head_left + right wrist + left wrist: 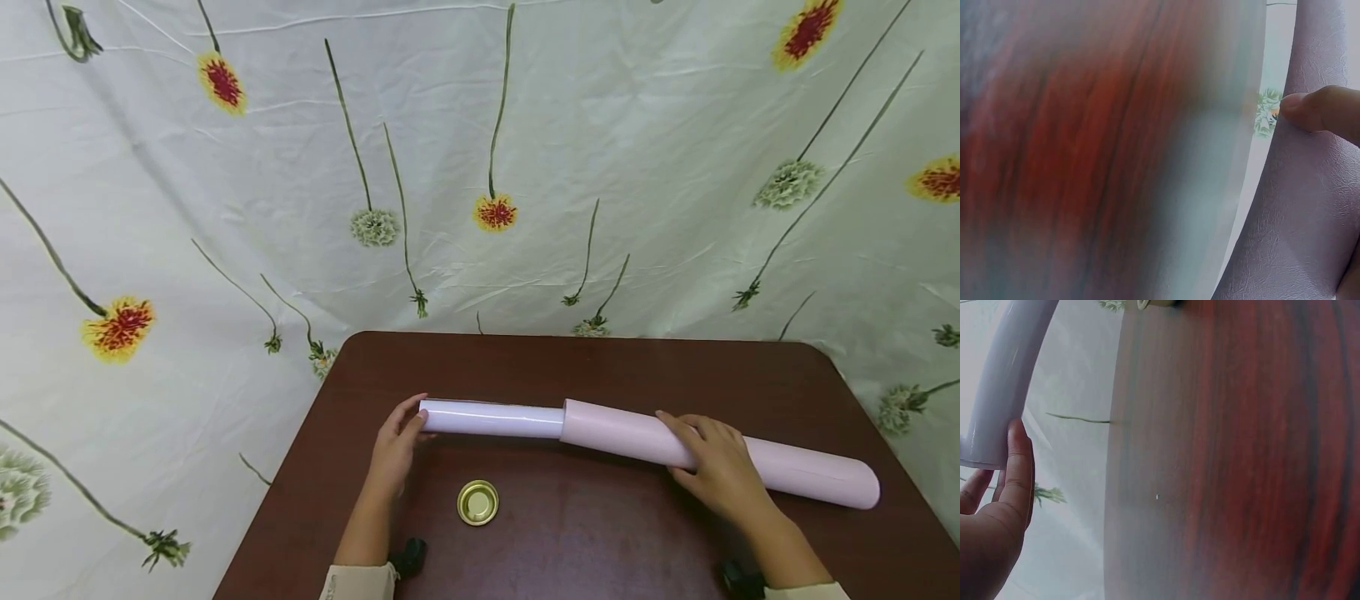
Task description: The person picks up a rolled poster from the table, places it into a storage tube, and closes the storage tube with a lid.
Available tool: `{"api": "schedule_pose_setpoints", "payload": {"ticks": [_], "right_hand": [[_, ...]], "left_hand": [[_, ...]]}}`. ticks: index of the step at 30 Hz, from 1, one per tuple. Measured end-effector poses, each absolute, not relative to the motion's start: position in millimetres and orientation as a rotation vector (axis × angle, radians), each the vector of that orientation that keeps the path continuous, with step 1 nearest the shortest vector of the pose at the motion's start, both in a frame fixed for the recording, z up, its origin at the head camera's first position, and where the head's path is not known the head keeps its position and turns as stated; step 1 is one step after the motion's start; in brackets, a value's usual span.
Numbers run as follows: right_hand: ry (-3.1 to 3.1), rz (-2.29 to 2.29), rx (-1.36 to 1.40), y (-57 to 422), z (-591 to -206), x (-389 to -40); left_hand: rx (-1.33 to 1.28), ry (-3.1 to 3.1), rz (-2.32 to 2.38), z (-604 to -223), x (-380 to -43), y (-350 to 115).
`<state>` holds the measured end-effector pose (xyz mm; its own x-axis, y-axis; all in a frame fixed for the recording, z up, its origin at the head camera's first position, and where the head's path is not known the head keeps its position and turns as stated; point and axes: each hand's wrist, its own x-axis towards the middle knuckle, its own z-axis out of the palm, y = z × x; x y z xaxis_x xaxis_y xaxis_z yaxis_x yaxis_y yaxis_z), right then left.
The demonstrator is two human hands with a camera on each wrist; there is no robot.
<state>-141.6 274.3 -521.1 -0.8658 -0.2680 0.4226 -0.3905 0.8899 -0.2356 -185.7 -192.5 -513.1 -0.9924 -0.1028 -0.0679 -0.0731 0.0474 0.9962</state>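
- Left hand [396, 446] pinches white roll [491, 419] by its outer end, likely for control.
- Right hand [720, 467] grips pink tube [615, 430], likely steadying it.
- Roll runs into tube's mouth over table [570, 533]; table contact unclear.
- Gold lid [477, 502] lies apart.

A smooth gloss is shown by the slim white paper-like roll [491, 419]. The thick pink cylindrical tube [615, 431] is finely creased, leather-like. The round gold-coloured metallic cap [477, 503] is polished, the reddish-brown wood-grained surface [585, 533] faintly glossed, the white flower-printed cloth [450, 108] wrinkled.
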Motion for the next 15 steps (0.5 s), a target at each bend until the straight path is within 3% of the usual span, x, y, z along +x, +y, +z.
{"api": "schedule_pose_setpoints", "payload": {"ticks": [15], "right_hand": [[-2.658,0.458,0.487,268.0,-521.8,-140.4]], "left_hand": [[0.191,-2.221,-2.170,-517.1,-184.2,-187.4]]}}
